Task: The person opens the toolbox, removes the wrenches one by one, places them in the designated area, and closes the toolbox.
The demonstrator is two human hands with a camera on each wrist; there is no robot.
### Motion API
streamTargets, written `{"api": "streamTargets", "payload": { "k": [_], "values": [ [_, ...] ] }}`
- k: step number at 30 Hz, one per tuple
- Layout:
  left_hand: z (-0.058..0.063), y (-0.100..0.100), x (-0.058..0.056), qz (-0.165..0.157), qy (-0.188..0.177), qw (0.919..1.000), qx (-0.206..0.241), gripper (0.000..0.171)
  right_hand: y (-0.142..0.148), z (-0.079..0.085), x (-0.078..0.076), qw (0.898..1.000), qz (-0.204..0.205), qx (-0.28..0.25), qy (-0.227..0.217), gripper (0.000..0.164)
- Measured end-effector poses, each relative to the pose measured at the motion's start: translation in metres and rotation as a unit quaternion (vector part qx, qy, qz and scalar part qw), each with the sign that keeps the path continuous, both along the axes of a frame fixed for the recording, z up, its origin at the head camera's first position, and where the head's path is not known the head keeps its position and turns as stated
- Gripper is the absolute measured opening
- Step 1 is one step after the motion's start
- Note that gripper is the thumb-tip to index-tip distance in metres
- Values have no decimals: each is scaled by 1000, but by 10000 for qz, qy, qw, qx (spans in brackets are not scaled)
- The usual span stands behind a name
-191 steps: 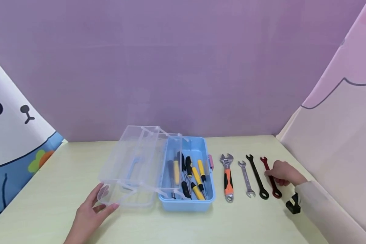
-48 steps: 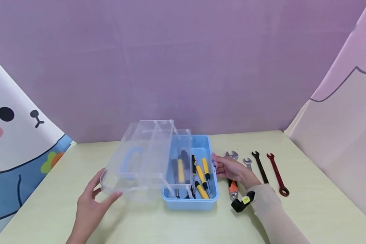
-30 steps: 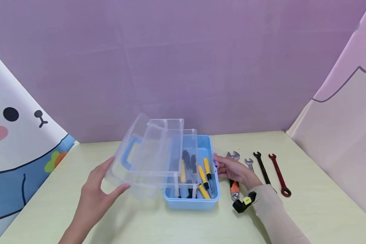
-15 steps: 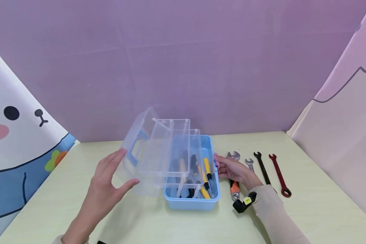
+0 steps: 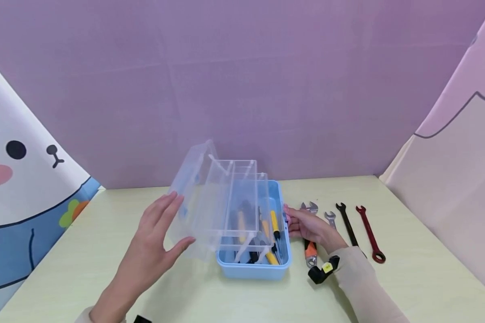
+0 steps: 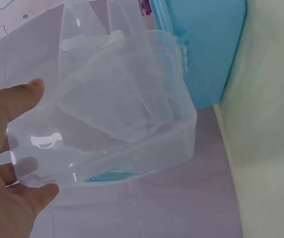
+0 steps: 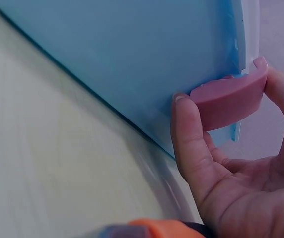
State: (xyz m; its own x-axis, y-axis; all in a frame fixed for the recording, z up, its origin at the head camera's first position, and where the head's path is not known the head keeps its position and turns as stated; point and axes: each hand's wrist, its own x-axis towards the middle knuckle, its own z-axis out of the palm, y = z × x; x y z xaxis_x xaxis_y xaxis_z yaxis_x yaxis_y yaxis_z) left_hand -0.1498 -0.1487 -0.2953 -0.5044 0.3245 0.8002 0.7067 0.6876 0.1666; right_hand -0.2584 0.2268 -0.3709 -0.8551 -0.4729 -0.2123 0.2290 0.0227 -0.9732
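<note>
A light blue toolbox (image 5: 253, 271) stands on the table with its clear lid (image 5: 191, 168) raised on the left. My left hand (image 5: 151, 246) holds the lid by its outer edge, thumb on one side and fingers on the other; some fingers (image 6: 28, 163) show through the plastic. Clear stepped trays (image 5: 216, 211) hang between lid and box, over part of its contents. Yellow-handled screwdrivers (image 5: 275, 222) and black-handled ones lie inside. At the box's right side my right hand (image 5: 313, 228) pinches the pink latch (image 7: 231, 101) between thumb and fingers.
Right of the box lie an orange-handled adjustable wrench (image 5: 310, 255), partly under my right hand, a silver wrench (image 5: 330, 218), a black wrench (image 5: 347, 224) and a red wrench (image 5: 370, 233). A purple backdrop (image 5: 242, 89) rises behind the table (image 5: 210, 300).
My right hand has left the red wrench for the pink latch. My left hand has raised the lid and swung it rightward, and the trays have moved right over the box.
</note>
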Motion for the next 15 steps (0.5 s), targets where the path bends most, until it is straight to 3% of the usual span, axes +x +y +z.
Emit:
{"api": "streamTargets", "payload": {
  "k": [9, 15],
  "values": [
    [10, 12, 0, 41, 180, 9982, -562, 69, -1, -1, -1, 10000, -65, 30, 40, 35],
    [15, 21, 2, 71, 117, 9957, -913, 87, -2, -2, 0, 10000, -94, -5, -19, 35]
  ]
}}
